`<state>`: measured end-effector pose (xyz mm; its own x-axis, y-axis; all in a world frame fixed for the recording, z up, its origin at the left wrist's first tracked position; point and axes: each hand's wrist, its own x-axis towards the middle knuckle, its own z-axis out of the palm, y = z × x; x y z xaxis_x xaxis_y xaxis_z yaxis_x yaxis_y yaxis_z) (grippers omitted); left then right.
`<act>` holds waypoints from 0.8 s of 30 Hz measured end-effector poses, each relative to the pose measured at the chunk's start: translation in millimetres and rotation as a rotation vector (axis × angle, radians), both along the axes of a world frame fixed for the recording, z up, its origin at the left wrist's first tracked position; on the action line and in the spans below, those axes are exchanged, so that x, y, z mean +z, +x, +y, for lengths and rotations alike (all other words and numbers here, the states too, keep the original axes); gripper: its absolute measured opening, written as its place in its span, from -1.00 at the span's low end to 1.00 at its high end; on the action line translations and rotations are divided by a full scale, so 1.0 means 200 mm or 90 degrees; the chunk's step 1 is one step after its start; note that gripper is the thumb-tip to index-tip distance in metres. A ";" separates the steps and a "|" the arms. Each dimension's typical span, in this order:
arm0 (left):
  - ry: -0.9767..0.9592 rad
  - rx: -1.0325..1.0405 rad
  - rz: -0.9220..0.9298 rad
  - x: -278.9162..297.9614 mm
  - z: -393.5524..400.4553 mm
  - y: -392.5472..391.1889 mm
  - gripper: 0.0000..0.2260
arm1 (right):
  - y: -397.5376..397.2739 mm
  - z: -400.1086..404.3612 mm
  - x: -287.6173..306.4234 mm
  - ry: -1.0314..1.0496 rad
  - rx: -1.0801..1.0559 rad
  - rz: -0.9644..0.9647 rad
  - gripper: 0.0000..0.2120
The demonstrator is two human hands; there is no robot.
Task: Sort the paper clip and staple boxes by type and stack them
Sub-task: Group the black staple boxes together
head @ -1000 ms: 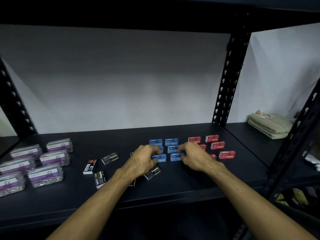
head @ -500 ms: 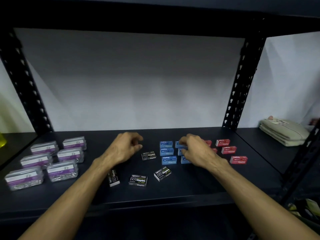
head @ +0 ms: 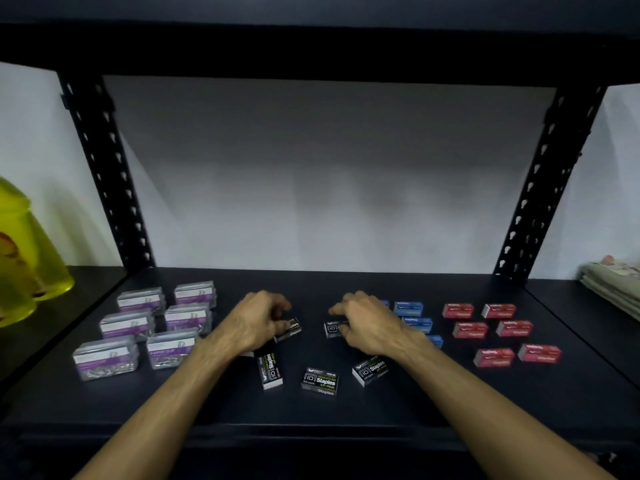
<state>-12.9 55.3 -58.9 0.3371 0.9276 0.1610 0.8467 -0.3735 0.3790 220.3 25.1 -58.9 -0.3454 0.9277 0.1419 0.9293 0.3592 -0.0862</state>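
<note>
Staple boxes, black type, sit mid-shelf in a loose scatter; five seen. Three lie free along the front: one stood lengthwise point(head: 270, 371) at approx 7 o'clock of the group, one flat w/ "Staples" label up point(head: 320, 381) at 6, one angled point(head: 370, 370) at 5. Two more farther back, each under a hand.

Left hand point(head: 258, 322): fingers curled down over a black box point(head: 290, 329), thumb and fingertips pinching its near end; box partly hidden, tilted off square. A sliver of something pale shows under the wrist, can't tell what.

Right hand point(head: 369, 325): fingers bent, tips on a black box point(head: 333, 329), thumb at its near edge, looks like a grip. Index pointing toward 9 o'clock, not touching the other hand.

Blue staple boxes point(head: 408, 308) at 3 o'clock of the right hand, mostly behind it; three or four visible, single layer. Red staple boxes point(head: 471, 330) farther toward 3, six in two columns, flat, apart from each other.

Paper clip boxes point(head: 126, 325), clear w/ purple labels, six in two columns at 9 o'clock of the left hand, close-set, not stacked.

Dark metal shelf point(head: 415, 410) w/ perforated uprights. Yellow translucent container point(head: 24, 258) far at 9, next bay. Folded cloth point(head: 613, 285) far at 3.
</note>
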 end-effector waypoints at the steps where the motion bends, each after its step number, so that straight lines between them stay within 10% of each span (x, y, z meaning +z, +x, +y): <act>1: -0.004 0.001 0.012 -0.01 0.00 0.00 -0.67 | -0.01 0.01 -0.01 -0.009 0.000 -0.009 -0.58; 24: 0.000 -0.060 0.025 -0.07 -0.01 0.01 -0.83 | -0.01 0.10 -0.05 -0.089 0.021 -0.061 -0.58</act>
